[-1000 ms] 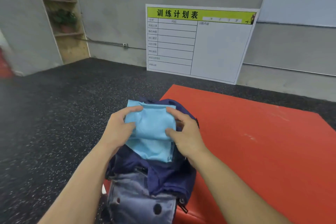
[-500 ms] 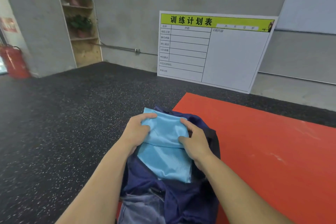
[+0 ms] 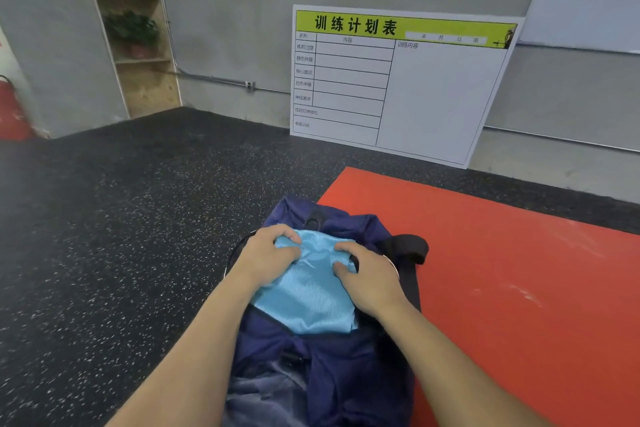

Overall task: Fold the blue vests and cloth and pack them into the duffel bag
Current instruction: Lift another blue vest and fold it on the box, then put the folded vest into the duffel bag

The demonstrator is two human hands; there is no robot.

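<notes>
A folded light-blue mesh vest [image 3: 311,291] lies in the open mouth of a dark navy duffel bag [image 3: 332,367]. The bag sits on the floor, straddling the left edge of a red mat [image 3: 519,270]. My left hand [image 3: 266,258] grips the vest's far left corner with curled fingers. My right hand [image 3: 370,274] pinches its far right edge between thumb and fingers. A black strap [image 3: 408,246] of the bag sticks out to the right. The vest's lower part is tucked under the bag's rim.
Black speckled rubber floor [image 3: 121,253] spreads to the left. A white training board with a yellow-green header [image 3: 398,80] leans on the grey wall. Wooden shelves with plants [image 3: 131,28] stand at back left. A red fire extinguisher [image 3: 10,111] is at the left edge.
Both hands have pushed the vest down from above the bag into its opening. The vest is now more bunched at its far edge. The camera has tilted and shifted.
</notes>
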